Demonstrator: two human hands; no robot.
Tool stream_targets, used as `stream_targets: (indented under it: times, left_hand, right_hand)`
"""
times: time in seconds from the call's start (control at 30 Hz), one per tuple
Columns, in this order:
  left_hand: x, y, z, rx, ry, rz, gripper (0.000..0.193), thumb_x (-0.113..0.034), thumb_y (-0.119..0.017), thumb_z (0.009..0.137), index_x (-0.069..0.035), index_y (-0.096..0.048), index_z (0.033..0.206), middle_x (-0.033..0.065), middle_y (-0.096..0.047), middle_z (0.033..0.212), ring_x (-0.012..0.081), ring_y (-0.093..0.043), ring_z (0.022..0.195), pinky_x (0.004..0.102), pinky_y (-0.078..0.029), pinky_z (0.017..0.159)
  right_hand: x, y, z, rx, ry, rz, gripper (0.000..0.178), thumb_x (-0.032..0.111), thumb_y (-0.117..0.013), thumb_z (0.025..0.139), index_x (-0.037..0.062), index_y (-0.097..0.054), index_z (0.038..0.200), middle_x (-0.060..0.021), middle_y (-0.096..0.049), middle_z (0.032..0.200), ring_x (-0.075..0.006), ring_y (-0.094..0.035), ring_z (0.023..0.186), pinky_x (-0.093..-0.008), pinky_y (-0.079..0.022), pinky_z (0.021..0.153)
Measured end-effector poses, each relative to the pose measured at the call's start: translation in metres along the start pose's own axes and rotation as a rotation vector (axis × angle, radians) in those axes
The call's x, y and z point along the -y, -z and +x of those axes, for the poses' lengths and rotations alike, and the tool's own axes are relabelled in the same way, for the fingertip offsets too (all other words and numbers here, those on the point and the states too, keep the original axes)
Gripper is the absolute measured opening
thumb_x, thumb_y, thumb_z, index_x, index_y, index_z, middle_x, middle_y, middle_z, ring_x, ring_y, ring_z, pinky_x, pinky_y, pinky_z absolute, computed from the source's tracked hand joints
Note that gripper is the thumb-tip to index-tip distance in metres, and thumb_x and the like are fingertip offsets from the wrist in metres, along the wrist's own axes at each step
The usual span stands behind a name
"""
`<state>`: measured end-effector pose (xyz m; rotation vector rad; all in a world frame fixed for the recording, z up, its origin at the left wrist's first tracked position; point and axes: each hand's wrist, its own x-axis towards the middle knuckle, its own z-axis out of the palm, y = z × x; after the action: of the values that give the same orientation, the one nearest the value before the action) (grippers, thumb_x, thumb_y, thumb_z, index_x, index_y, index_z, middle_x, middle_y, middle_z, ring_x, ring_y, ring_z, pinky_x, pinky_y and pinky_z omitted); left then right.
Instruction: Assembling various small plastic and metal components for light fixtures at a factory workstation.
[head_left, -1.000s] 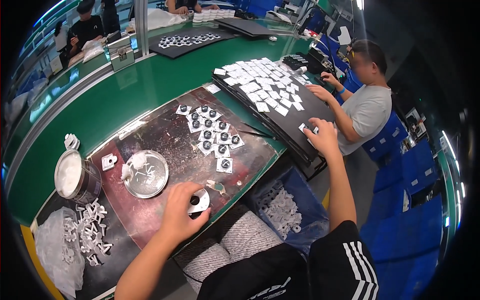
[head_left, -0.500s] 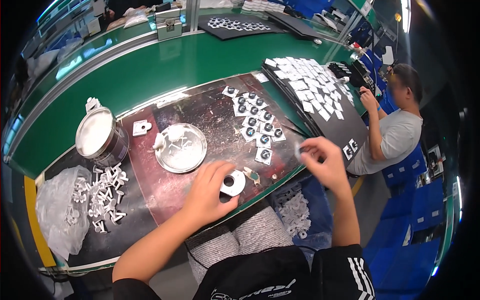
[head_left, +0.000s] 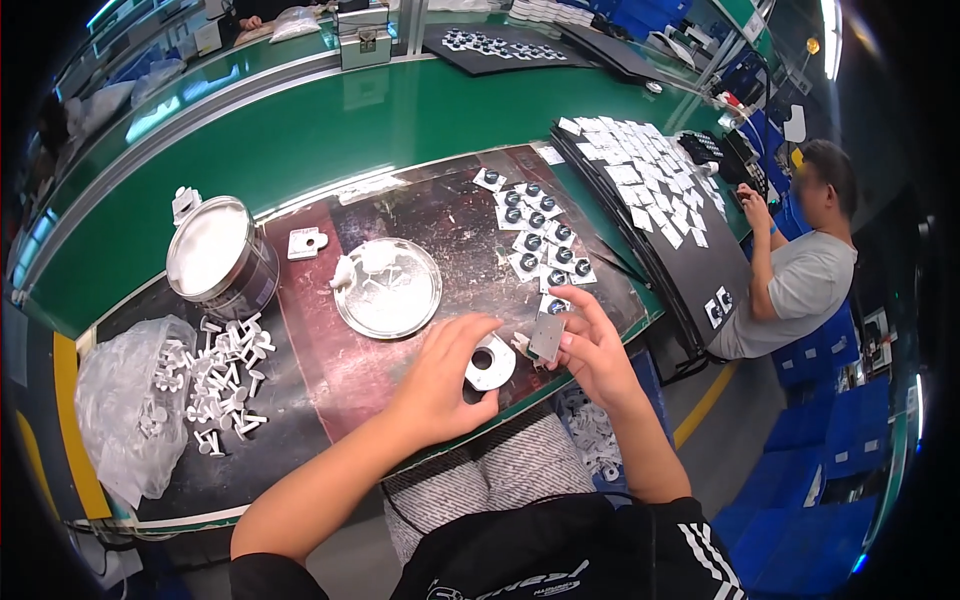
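My left hand is closed around a white rounded plastic ring with a dark hole through its middle, just over the table's front edge. Pinched between the thumb and fingers of my right hand is a small square grey plate, its flat face tilted up beside the ring. The two pieces are apart. Beyond my right hand lie several white square plates with black round centres. A shallow round metal lid with white paste sits past my left hand, a white lump at its rim.
A tin of white paste stands at the left. Near it lie white flat-headed plastic pegs, a clear plastic bag and another white part. Black boards carry white squares at right, beside a seated person.
My right hand has come left and inward with the small plate, close to the ring. My left hand keeps its grip on the ring. The whole view has shifted slightly.
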<state>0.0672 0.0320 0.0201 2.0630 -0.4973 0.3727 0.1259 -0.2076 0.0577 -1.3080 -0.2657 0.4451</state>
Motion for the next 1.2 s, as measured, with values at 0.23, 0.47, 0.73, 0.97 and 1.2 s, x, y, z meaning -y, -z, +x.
stream_targets:
  times: [0.23,0.47,0.73,0.97,1.2]
  left_hand:
    - [-0.003,0.003,-0.003,0.058,0.039,0.059,0.08,-0.012,-0.086,0.075,-0.009,-0.049,0.146,0.0164,-0.051,0.132,0.0363,-0.054,0.125,0.0458,-0.044,0.112]
    - [0.001,-0.005,-0.002,0.037,0.376,-0.965,0.066,-0.008,-0.087,0.079,-0.009,-0.057,0.138,0.0115,-0.052,0.128,0.0226,-0.057,0.127,0.0378,-0.05,0.108]
    - [0.007,0.0,-0.001,0.022,0.145,-0.277,0.05,-0.016,-0.093,0.07,-0.006,-0.06,0.106,0.0171,-0.061,0.129,0.037,-0.058,0.124,0.0462,-0.048,0.102]
    - [-0.006,0.001,0.001,-0.14,0.021,-0.027,0.047,-0.017,-0.089,0.076,-0.005,-0.062,0.112,0.0195,-0.06,0.134,0.0381,-0.058,0.122,0.0459,-0.047,0.103]
    - [-0.01,0.007,0.002,-0.208,-0.04,-0.152,0.028,-0.003,-0.079,0.085,-0.003,-0.07,0.111,0.0122,-0.073,0.106,0.0296,-0.067,0.1,0.04,-0.051,0.091]
  right_hand:
    - [-0.007,0.009,0.003,0.037,-0.06,0.224,0.035,0.01,-0.059,0.102,0.0069,-0.052,0.136,-0.0101,-0.068,0.108,-0.0167,-0.066,0.091,-0.029,-0.052,0.078]
    - [-0.01,0.01,0.005,0.063,-0.081,0.403,0.018,0.013,-0.063,0.102,0.0105,-0.053,0.117,-0.0132,-0.069,0.11,-0.0192,-0.068,0.092,-0.0292,-0.053,0.078]
    - [-0.015,0.006,0.006,0.048,-0.028,0.314,0.019,0.011,-0.066,0.103,0.0106,-0.054,0.117,-0.0173,-0.072,0.113,-0.0178,-0.069,0.09,-0.0283,-0.054,0.078]
    - [-0.014,0.002,0.003,0.075,-0.106,0.449,0.016,0.016,-0.063,0.106,0.0081,-0.055,0.118,-0.0194,-0.073,0.111,-0.0175,-0.07,0.081,-0.0273,-0.054,0.07]
    - [-0.008,-0.022,0.0,0.114,-0.138,0.163,0.019,0.02,-0.062,0.107,0.0037,-0.055,0.115,-0.0173,-0.075,0.099,-0.0177,-0.071,0.076,-0.0251,-0.055,0.064]
